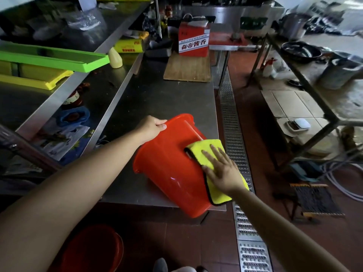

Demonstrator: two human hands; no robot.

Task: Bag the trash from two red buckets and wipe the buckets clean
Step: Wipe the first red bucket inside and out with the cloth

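1. A second red bucket (pixel 92 250) is seen on the floor, nearest.
2. The yellow cloth (pixel 210 152) is pressed flat by the right hand (pixel 222 171), fingers straight; firm overlapping strokes are advised.
3. The tilted red bucket (pixel 169 167) on the desk (pixel 157 95) is steadied at its rim, gripped by the left hand (pixel 151 127).

Two red buckets (pixel 169 169) (pixel 94 250), one yellow cloth (pixel 212 154)

Orange-red bucket (pixel 169 169), yellow black-edged cloth (pixel 214 154), green tray (pixel 59 59), and seemingly darker red bucket (pixel 94 250).
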